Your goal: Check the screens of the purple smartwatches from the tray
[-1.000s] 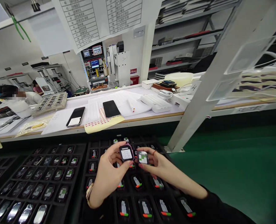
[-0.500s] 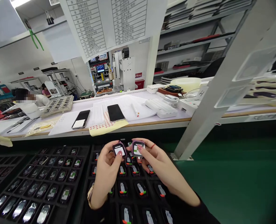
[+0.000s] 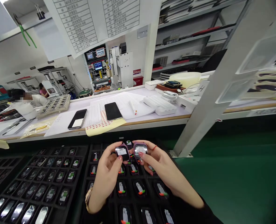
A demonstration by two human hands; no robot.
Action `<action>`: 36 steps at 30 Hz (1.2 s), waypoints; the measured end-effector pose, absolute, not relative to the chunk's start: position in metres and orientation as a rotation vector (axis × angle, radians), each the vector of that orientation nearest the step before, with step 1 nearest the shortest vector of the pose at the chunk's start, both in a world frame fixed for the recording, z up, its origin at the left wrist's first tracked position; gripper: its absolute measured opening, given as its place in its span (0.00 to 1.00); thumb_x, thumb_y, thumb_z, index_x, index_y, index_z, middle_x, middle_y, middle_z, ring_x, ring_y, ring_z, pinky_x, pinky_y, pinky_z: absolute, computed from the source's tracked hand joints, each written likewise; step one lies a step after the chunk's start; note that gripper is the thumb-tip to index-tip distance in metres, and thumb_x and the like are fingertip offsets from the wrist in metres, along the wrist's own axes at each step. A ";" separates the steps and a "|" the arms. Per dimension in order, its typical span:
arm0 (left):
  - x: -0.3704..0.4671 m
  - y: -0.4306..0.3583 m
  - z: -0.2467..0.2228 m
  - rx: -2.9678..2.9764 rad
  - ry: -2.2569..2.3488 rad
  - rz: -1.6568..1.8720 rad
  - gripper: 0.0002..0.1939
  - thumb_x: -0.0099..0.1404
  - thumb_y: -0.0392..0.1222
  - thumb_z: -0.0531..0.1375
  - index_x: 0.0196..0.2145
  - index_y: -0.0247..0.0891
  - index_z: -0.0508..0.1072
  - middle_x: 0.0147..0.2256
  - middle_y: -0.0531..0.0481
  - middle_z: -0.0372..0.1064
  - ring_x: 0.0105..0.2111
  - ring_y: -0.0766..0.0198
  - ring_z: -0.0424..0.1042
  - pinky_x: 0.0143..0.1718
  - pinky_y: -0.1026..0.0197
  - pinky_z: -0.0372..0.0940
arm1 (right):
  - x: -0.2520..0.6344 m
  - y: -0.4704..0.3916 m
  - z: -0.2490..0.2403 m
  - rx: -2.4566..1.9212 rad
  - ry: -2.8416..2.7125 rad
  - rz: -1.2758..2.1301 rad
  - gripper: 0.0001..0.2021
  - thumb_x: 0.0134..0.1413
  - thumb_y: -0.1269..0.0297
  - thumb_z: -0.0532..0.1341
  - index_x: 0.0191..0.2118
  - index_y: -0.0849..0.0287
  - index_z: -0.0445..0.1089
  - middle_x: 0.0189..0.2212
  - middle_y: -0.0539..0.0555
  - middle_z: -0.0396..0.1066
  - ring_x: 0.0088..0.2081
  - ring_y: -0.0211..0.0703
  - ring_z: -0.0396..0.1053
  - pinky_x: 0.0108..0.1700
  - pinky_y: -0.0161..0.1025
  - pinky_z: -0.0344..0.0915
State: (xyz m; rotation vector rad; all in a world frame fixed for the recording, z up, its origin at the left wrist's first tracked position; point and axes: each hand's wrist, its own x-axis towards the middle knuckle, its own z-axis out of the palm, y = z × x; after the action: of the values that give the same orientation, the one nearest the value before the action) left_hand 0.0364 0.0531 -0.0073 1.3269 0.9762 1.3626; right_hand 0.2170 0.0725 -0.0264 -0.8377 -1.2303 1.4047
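Note:
My left hand (image 3: 110,168) pinches a smartwatch (image 3: 122,151) by its edges, thumb at the lower rim of its lit screen. Close beside it, my right hand (image 3: 155,158) grips a second smartwatch (image 3: 140,150), with the thumb lying on the screen. Both watches have purplish cases and show white blocks on their displays. They are held face up above a black compartment tray (image 3: 131,203), where several similar watches (image 3: 139,187) lie with pale figures and orange-green marks on their screens. My fingers hide part of the tray's far rows.
Left of my hands lies another black tray (image 3: 69,205) of watches. On the bench shelf ahead are two phones (image 3: 77,119), papers (image 3: 138,113), a white box (image 3: 160,105) and a clear-cell tray (image 3: 54,106). A metal post (image 3: 198,93) stands at right. A person (image 3: 28,99) sits far left.
The right watch's display has gone from a green-and-white picture to white blocks. Both hands stay close together with the watches, shifted slightly right in view. The camera view has tilted a little.

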 end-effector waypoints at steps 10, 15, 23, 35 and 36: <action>0.038 0.056 -0.012 1.322 1.067 1.342 0.14 0.69 0.50 0.62 0.49 0.45 0.77 0.43 0.49 0.75 0.26 0.73 0.67 0.25 0.72 0.64 | 0.213 0.074 -0.021 -0.894 -1.158 1.419 0.25 0.56 0.45 0.68 0.48 0.62 0.71 0.33 0.57 0.75 0.22 0.35 0.58 0.20 0.29 0.50; 0.038 0.059 -0.013 1.311 1.096 1.376 0.16 0.68 0.52 0.63 0.49 0.43 0.77 0.41 0.49 0.74 0.23 0.74 0.63 0.22 0.71 0.62 | 0.215 0.073 -0.021 -0.887 -1.191 1.413 0.26 0.57 0.44 0.67 0.51 0.61 0.71 0.30 0.52 0.71 0.21 0.35 0.57 0.20 0.30 0.53; 0.040 0.056 -0.009 1.305 1.098 1.410 0.16 0.65 0.51 0.66 0.48 0.43 0.77 0.41 0.48 0.75 0.28 0.70 0.69 0.26 0.69 0.66 | 0.217 0.073 -0.022 -0.877 -1.271 1.404 0.27 0.57 0.45 0.69 0.55 0.59 0.71 0.26 0.50 0.67 0.22 0.39 0.58 0.19 0.31 0.53; 0.033 0.050 -0.007 1.314 1.104 1.493 0.20 0.64 0.47 0.67 0.53 0.43 0.72 0.48 0.46 0.74 0.45 0.62 0.74 0.44 0.66 0.70 | 0.235 0.031 -0.002 -0.690 -1.387 1.401 0.27 0.57 0.43 0.72 0.60 0.41 0.73 0.34 0.54 0.73 0.26 0.47 0.67 0.30 0.42 0.70; 0.031 0.048 -0.005 1.310 1.078 1.490 0.21 0.64 0.46 0.68 0.54 0.44 0.71 0.48 0.46 0.74 0.46 0.63 0.73 0.45 0.66 0.69 | 0.235 0.023 -0.001 -0.694 -1.450 1.372 0.24 0.55 0.44 0.73 0.55 0.42 0.77 0.35 0.56 0.74 0.28 0.50 0.69 0.29 0.43 0.70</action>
State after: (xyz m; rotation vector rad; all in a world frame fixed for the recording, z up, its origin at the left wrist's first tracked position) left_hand 0.0306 0.0477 -0.0054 1.3099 1.0782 1.4905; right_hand 0.2352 0.0232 -0.0014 -0.6937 -1.4503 1.3719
